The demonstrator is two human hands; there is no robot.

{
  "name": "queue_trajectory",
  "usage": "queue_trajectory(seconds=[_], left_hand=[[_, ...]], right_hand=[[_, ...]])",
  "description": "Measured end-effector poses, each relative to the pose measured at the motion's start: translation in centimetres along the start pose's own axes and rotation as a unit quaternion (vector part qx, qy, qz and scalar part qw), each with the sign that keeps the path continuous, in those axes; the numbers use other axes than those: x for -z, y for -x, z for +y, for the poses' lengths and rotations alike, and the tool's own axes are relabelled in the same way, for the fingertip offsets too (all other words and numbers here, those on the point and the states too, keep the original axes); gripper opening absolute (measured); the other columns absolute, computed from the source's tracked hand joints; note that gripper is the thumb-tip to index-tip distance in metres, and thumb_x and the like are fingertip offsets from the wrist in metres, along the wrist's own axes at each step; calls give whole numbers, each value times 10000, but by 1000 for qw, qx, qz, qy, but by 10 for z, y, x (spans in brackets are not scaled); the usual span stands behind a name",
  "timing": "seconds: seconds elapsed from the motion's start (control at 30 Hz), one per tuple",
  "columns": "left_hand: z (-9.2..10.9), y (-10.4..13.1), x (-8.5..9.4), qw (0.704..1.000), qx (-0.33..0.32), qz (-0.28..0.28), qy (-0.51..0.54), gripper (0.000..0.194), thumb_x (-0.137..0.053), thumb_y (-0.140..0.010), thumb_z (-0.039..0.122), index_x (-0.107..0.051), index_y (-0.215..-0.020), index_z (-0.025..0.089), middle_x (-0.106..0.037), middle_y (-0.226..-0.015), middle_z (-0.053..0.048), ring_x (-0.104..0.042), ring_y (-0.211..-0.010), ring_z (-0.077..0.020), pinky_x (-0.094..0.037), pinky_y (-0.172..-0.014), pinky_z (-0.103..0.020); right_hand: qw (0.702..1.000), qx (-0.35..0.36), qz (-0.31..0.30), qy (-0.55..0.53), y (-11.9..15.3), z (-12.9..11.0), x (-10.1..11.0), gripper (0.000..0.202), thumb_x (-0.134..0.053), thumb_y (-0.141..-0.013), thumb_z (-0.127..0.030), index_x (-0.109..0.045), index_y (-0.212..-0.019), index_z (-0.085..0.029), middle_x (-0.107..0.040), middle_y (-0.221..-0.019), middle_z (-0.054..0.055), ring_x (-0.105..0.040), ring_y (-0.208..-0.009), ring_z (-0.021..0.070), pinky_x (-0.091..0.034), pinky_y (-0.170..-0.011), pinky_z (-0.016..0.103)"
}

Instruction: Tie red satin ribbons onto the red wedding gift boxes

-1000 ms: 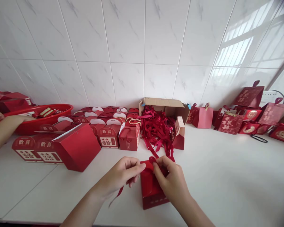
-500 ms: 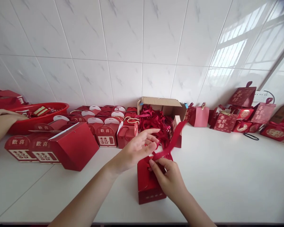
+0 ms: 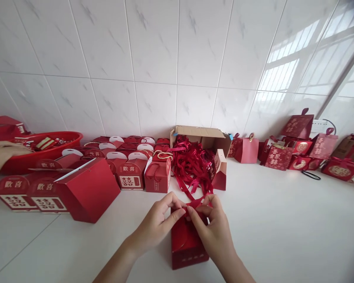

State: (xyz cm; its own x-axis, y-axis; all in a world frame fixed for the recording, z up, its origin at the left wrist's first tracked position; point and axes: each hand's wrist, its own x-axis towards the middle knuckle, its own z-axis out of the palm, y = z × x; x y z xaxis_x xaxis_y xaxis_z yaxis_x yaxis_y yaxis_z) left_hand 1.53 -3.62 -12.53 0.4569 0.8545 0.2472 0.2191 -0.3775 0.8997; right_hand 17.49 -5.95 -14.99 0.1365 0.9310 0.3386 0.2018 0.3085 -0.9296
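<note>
Red card formed the box (image 3: pixel 185 245), upright on the white surface (image 3: pixel 277 232), just in front of the heaped ribbons (image 3: pixel 191 165) that spilled from a carton (image 3: pixel 206 129). Both hands met over its top: the left hand (image 3: pixel 157 222) and the right hand (image 3: pixel 216 226) each pinched at the ribbon (image 3: pixel 196 203) between thumb and fingers, though the fingertips hid exactly how it was looped. From where I stood, small, even pulls seemed best, with the band flat rather than twisted; a hard tug might have creased the card or tipped the box. Light pressure from the right hand's heel would probably have steadied it.
</note>
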Motion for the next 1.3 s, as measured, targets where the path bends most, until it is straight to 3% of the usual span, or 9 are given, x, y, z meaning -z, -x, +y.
queue_trajectory(seconds=[0.13,0.33,0.47,0.6,0.73,0.9,1.03,1.2,1.3], left_hand=[[-3,1,-3,995,-41,42,-77,141,-598,-842,242,-461,-832,209,-559,-853,6,-566,-850,-152,-452,-793,-270],[-5,0,-8,992,-62,52,-95,66,-544,-859,193,-494,-816,201,-596,-821,5,-580,-788,-141,-466,-754,-254],[-2,0,-7,992,-50,38,-110,51,-544,-851,167,-522,-823,203,-614,-818,12,-593,-792,-139,-472,-757,-245],[1,0,-6,993,-31,12,-113,52,-510,-879,175,-543,-886,215,-644,-873,11,-612,-844,-142,-483,-786,-241],[1,3,-10,987,-37,29,-153,102,-472,-888,155,-545,-911,223,-655,-905,1,-624,-849,-153,-494,-779,-257],[1,5,-16,966,-72,84,-232,182,-468,-874,105,-582,-931,235,-689,-913,-8,-655,-842,-168,-507,-763,-268],[2,3,-18,973,-78,82,-199,230,-475,-889,121,-569,-1049,258,-714,-983,-1,-683,-874,-156,-521,-777,-241],[-4,-5,-18,981,-99,59,-158,317,-477,-894,105,-549,-1159,262,-724,-969,3,-680,-896,-140,-506,-845,-243],[-7,-10,-16,984,-90,75,-135,327,-512,-891,147,-508,-1200,253,-712,-935,0,-671,-842,-139,-515,-797,-249]], right_hand=[[998,42,-16,33,1,-1,2,204,-560,-867,-360,-433,-785,-224,-606,-612,-27,-542,-514,126,-411,-473,204],[989,94,-46,107,3,-2,12,139,-587,-864,-280,-697,-899,-204,-705,-870,59,-663,-804,201,-528,-728,285],[980,102,-76,155,4,1,17,156,-646,-818,-225,-721,-953,-197,-683,-943,85,-651,-844,218,-550,-771,314],[977,104,-84,167,4,4,18,168,-568,-858,-166,-725,-910,-197,-671,-914,87,-642,-827,215,-557,-755,318],[977,113,-75,165,4,7,14,191,-537,-872,-168,-727,-865,-191,-652,-917,98,-634,-841,221,-553,-768,331],[988,62,-58,130,2,5,14,177,-550,-849,-179,-707,-766,-189,-617,-1062,131,-611,-991,276,-511,-876,428],[988,-23,-117,95,-7,3,22,164,-593,-834,-263,-697,-727,-197,-478,-1365,129,-384,-1320,340,-348,-1048,538],[974,-42,-221,12,-15,4,31,322,-566,-870,-440,-672,-708,-183,-456,-1417,125,-313,-1381,305,-353,-1052,490],[971,-61,-230,-28,-18,4,35,348,-590,-848,-489,-687,-720,-180,-450,-1427,128,-370,-1349,309,-387,-1022,468]])
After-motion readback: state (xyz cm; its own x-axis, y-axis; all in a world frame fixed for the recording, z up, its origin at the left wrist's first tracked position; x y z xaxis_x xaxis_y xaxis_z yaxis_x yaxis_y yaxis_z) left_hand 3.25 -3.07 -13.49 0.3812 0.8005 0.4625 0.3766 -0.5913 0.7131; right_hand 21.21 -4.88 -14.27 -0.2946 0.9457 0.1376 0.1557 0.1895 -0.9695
